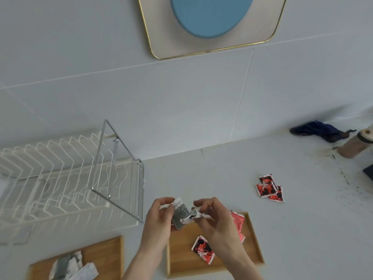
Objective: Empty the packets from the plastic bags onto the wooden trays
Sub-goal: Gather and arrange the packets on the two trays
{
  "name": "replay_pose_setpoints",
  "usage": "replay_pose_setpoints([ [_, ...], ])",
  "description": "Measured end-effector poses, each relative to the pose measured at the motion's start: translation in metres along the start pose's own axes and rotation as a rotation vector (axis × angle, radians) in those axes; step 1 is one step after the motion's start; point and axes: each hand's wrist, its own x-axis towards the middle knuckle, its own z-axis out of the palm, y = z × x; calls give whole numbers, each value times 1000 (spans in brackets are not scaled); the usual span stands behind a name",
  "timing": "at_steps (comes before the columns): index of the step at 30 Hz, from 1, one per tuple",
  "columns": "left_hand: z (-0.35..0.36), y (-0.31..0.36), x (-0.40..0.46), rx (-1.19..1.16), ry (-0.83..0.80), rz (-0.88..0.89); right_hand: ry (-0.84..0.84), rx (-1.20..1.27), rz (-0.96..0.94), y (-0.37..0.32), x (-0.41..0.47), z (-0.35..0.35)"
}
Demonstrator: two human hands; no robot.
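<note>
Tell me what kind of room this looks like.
Probably a kitchen counter: a white wire dish rack stands on a white countertop against a pale panelled wall, with wooden trays of sachets.

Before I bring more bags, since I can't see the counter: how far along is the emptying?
Partly done. The right wooden tray already holds red packets, and the left wooden tray holds grey-white ones. In hand: the left hand and right hand together hold a grey packet and crumpled plastic above the right tray. Left: a small pile of red packets lying on the counter, off any tray.
</note>
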Motion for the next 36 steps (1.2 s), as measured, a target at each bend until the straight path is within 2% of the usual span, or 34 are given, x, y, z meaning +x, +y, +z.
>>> replay_pose_setpoints([
  [7, -117, -50, -14, -8, 28, -15, 29, -311, -201, -5, -47, 88],
  [12, -217, -88, -23, -15, 87, -116, -64, -502, -220, 10, -78, 178],
  [19, -328, -126, -25, 55, 178, -153, -77, -615, -188, 27, -99, 295],
  [23, -358, -134, -19, 215, 177, -97, -54, -642, -230, 28, -100, 330],
  [27, -375, -149, -20, 519, 155, -4, -339, -979, -181, 43, -116, 341],
  [30, -380, -156, -25, 715, 216, 144, -280, -1033, -229, 52, -127, 339],
  [32, -378, -158, -28, 825, 158, 223, -285, -1073, -241, 52, -128, 340],
  [36, -365, -159, -31, 934, -49, 285, -440, -1153, -139, 49, -124, 342],
])
